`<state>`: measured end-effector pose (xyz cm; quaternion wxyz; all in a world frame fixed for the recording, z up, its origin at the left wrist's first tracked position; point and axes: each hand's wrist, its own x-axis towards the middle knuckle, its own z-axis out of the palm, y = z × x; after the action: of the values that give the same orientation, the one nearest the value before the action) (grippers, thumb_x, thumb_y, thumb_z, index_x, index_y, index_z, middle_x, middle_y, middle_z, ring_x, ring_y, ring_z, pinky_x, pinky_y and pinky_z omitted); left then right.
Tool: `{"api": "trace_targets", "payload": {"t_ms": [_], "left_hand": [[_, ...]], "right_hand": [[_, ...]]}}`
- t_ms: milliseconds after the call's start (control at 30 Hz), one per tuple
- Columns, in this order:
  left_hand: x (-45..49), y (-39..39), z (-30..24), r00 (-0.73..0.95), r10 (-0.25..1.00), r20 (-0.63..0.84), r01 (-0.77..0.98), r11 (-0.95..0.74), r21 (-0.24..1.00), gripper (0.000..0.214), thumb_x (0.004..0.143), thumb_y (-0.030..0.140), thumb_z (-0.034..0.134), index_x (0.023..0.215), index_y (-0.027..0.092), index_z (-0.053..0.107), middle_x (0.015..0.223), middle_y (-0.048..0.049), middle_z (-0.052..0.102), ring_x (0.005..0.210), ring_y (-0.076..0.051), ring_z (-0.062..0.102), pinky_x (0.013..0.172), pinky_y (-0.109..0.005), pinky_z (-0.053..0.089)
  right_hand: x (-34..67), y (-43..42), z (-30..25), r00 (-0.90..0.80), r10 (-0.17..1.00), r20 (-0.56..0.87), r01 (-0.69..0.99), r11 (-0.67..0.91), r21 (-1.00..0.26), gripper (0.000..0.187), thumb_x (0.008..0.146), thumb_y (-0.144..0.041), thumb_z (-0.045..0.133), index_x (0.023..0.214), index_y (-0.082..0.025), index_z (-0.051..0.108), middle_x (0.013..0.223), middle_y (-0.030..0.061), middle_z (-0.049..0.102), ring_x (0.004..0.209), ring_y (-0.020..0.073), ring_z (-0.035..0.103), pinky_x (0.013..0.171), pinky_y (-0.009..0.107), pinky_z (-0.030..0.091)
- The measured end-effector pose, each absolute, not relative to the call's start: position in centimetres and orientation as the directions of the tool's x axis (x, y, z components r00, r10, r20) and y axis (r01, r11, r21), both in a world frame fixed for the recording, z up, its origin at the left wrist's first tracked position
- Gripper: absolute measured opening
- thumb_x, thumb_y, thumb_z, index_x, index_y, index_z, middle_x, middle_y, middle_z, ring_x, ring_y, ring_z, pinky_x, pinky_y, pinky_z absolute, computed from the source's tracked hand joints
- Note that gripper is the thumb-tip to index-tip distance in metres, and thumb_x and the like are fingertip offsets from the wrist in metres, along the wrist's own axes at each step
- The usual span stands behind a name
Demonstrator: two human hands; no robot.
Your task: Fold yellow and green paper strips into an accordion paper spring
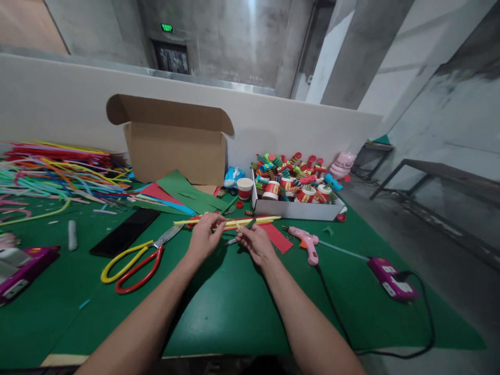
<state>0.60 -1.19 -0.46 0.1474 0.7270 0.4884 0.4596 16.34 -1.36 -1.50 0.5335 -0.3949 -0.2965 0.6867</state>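
My left hand (207, 233) is closed in a pinch above the table; whatever is between its fingertips is too small to make out. Close beside it, my right hand (254, 241) pinches a narrow green paper strip (250, 224). A gap of a few finger widths parts the two hands. Behind and partly under them lie yellow strips (269, 220) on red paper. A red paper sheet (278, 238) lies right of my right hand. Large scissors (158, 244) with one yellow and one red handle rest, blades apart, left of my left hand.
A pink glue gun (307, 240) with a trailing cord lies at right near a purple power strip (390, 278). A white box (299, 210) holds several cup figures. Farther left are a paper cup (245, 189), cardboard box (175, 153), black phone (125, 232) and piled pipe cleaners (58, 172).
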Motion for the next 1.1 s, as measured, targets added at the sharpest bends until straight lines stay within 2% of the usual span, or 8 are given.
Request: {"api": "trace_targets", "payload": {"t_ms": [100, 167, 233, 433, 600, 733, 933, 1100], "left_hand": [[0.99, -1.11, -0.62, 0.028, 0.968, 0.25, 0.393, -0.241, 0.888, 0.041, 0.08, 0.049, 0.046, 0.067, 0.015, 0.065, 0.059, -0.0019, 0.056, 0.056, -0.014, 0.047, 0.055, -0.026, 0.035], [1.33, -1.18, -0.62, 0.065, 0.993, 0.101, 0.269, -0.115, 0.956, 0.046, 0.077, 0.055, 0.048, 0.064, 0.014, 0.064, 0.055, -0.0008, 0.053, 0.051, -0.012, 0.044, 0.05, -0.024, 0.032], [1.59, -1.31, -0.51, 0.073, 0.997, 0.035, 0.163, -0.046, 0.986, 0.044, 0.073, 0.056, 0.054, 0.065, 0.014, 0.064, 0.054, 0.0003, 0.051, 0.049, -0.01, 0.041, 0.047, -0.022, 0.03], [1.51, -1.46, -0.21, 0.018, 0.999, 0.041, 0.047, -0.041, 0.998, 0.034, 0.062, 0.045, 0.068, 0.053, 0.015, 0.057, 0.048, 0.003, 0.046, 0.047, -0.008, 0.038, 0.047, -0.021, 0.029], [1.49, -1.5, -0.08, 0.017, 0.996, 0.084, -0.008, -0.084, 0.996, 0.031, 0.06, 0.044, 0.07, 0.057, 0.015, 0.061, 0.053, 0.0017, 0.05, 0.051, -0.008, 0.039, 0.049, -0.022, 0.031], [1.53, -1.43, -0.31, 0.035, 0.999, -0.002, -0.08, 0.005, 0.997, 0.034, 0.06, 0.046, 0.07, 0.057, 0.014, 0.059, 0.05, 0.0025, 0.048, 0.048, -0.007, 0.039, 0.047, -0.021, 0.03], [1.52, -1.31, -0.9, 0.103, 0.992, -0.074, -0.016, 0.076, 0.997, 0.034, 0.052, 0.042, 0.076, 0.061, 0.013, 0.06, 0.053, 0.0004, 0.054, 0.045, -0.007, 0.041, 0.045, -0.021, 0.03], [1.51, -1.34, -0.48, 0.036, 0.998, -0.051, 0.015, 0.051, 0.999, 0.034, 0.052, 0.042, 0.075, 0.053, 0.014, 0.056, 0.047, 0.003, 0.049, 0.043, -0.006, 0.039, 0.045, -0.021, 0.03]], "right_hand": [[16.13, -1.4, -1.55, -0.093, 0.981, -0.168, -0.509, -0.192, -0.839, 0.034, 0.053, -0.027, 0.082, 0.074, -0.016, 0.058, 0.06, -0.0032, 0.062, 0.053, 0.0071, 0.059, 0.06, 0.02, 0.053], [15.89, -1.53, -1.58, -0.08, 0.987, -0.139, -0.488, -0.16, -0.858, 0.037, 0.051, -0.029, 0.082, 0.076, -0.016, 0.059, 0.062, -0.0029, 0.064, 0.054, 0.0075, 0.059, 0.06, 0.021, 0.053], [15.63, -1.68, -1.68, -0.085, 0.99, -0.116, -0.442, -0.142, -0.885, 0.039, 0.05, -0.031, 0.082, 0.077, -0.016, 0.058, 0.061, -0.003, 0.064, 0.053, 0.0082, 0.059, 0.059, 0.023, 0.053], [15.32, -1.78, -2.36, -0.185, 0.973, -0.139, -0.329, -0.195, -0.924, 0.043, 0.047, -0.032, 0.083, 0.078, -0.015, 0.058, 0.06, -0.0023, 0.064, 0.052, 0.0102, 0.061, 0.058, 0.025, 0.053], [15.61, -1.81, -2.28, -0.26, 0.947, -0.187, -0.307, -0.264, -0.914, 0.038, 0.051, -0.034, 0.082, 0.074, -0.013, 0.06, 0.058, -0.001, 0.063, 0.05, 0.0092, 0.06, 0.057, 0.024, 0.052], [15.64, -1.85, -2.13, -0.226, 0.955, -0.189, -0.29, -0.252, -0.923, 0.033, 0.052, -0.031, 0.081, 0.069, -0.014, 0.059, 0.055, -0.0025, 0.061, 0.048, 0.0075, 0.057, 0.054, 0.021, 0.051], [15.41, -1.78, -2.28, -0.145, 0.98, -0.135, -0.287, -0.173, -0.942, 0.039, 0.051, -0.028, 0.081, 0.077, -0.017, 0.055, 0.053, -0.0053, 0.061, 0.046, 0.0094, 0.058, 0.052, 0.023, 0.052], [15.84, -1.86, -2.08, -0.22, 0.96, -0.175, -0.293, -0.236, -0.926, 0.04, 0.05, -0.028, 0.082, 0.076, -0.016, 0.054, 0.057, -0.0013, 0.064, 0.054, 0.0128, 0.064, 0.059, 0.025, 0.054]]}}
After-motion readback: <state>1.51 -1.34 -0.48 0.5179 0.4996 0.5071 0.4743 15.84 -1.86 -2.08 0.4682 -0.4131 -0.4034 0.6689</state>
